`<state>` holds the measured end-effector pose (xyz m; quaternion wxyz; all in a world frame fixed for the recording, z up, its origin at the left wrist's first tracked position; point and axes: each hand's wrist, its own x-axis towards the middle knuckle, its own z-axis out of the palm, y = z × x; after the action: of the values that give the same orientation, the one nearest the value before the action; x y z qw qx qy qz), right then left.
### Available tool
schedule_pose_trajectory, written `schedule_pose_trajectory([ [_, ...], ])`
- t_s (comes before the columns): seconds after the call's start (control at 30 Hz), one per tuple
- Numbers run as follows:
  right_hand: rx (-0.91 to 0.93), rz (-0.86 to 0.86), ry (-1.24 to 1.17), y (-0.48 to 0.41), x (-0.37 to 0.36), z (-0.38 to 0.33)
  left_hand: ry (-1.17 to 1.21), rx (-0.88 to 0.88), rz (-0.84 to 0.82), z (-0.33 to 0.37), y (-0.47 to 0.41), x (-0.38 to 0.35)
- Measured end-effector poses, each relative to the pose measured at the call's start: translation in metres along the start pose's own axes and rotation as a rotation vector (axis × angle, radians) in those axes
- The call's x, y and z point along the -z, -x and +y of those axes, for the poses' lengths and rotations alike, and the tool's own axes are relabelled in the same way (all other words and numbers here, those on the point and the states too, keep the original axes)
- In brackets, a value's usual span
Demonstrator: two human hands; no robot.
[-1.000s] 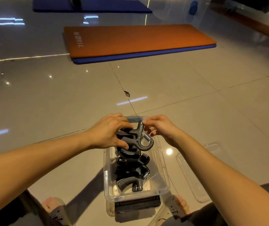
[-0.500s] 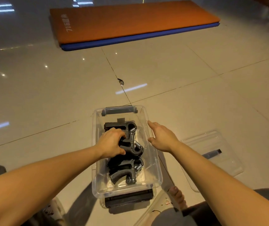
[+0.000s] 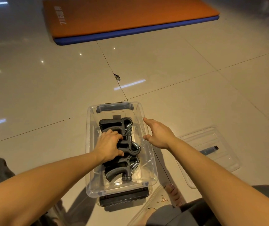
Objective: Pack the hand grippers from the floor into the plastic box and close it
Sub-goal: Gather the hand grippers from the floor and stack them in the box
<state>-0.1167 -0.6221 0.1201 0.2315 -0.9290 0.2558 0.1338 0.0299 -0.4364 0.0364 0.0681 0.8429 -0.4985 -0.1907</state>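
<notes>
Since a moment ago little has shifted: inside the plastic box (image 3: 148,162) the left hand (image 3: 110,145) presses curled fingers onto the packed hand grippers (image 3: 125,144), the right hand (image 3: 159,136) hovers open and empty by its right wall, and the lid (image 3: 211,154) lies right of it, unfitted.

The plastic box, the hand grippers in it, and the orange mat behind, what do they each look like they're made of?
Plastic box: clear, glossy hard plastic; the floor shows through its walls. Hand grippers: matte dark grey handles, likely moulded plastic or rubber, with shiny coiled springs that look like metal. Orange mat: dull, soft-looking foam, probably, over a blue layer at its edge.
</notes>
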Motion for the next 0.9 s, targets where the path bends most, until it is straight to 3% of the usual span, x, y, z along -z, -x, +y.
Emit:
schedule_pose_trajectory([
  [0.27, -0.018, -0.026, 0.015, -0.002, 0.000, -0.001, 0.064, 0.068, -0.002, -0.002, 0.000, 0.000],
  [0.67, -0.073, -0.081, 0.097, 0.004, 0.010, -0.014, -0.072, -0.012, 0.008, 0.000, 0.009, 0.019],
  [0.9, -0.118, 0.114, 0.007, 0.026, 0.020, -0.066, 0.114, -0.001, 0.188, -0.004, 0.054, 0.064],
])
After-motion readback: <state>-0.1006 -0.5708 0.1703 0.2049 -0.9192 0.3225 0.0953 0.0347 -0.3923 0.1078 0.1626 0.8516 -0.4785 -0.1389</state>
